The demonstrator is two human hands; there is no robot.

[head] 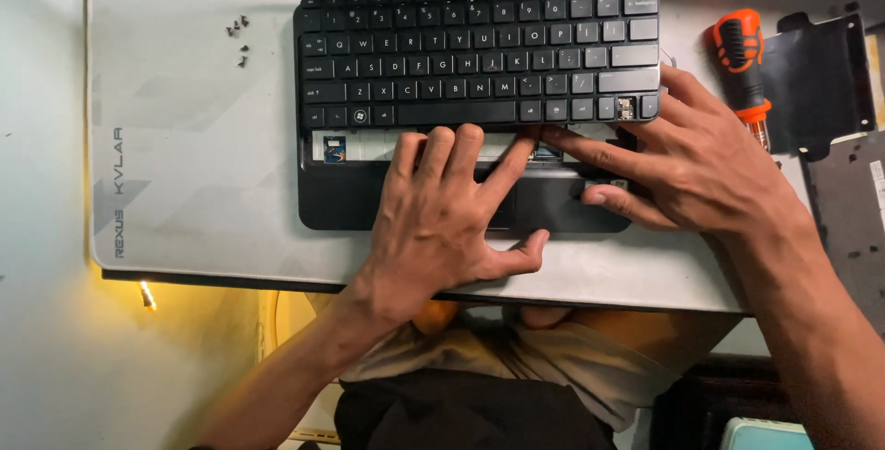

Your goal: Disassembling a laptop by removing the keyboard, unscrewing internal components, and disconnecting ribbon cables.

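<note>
Both hands, left and right, pressed open fingers, grasping nothing, at the loosened black plastic laptop keyboard on the grey mat; lifting evenly seemed wise, given the ribbon cable beneath.

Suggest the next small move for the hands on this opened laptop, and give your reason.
Probably lift the keyboard a little further by its front edge. It already sits shifted up, baring a pale strip beneath, and the fingertips of the left hand and right hand meet at that edge. Loose screws lie on the mat.
</note>
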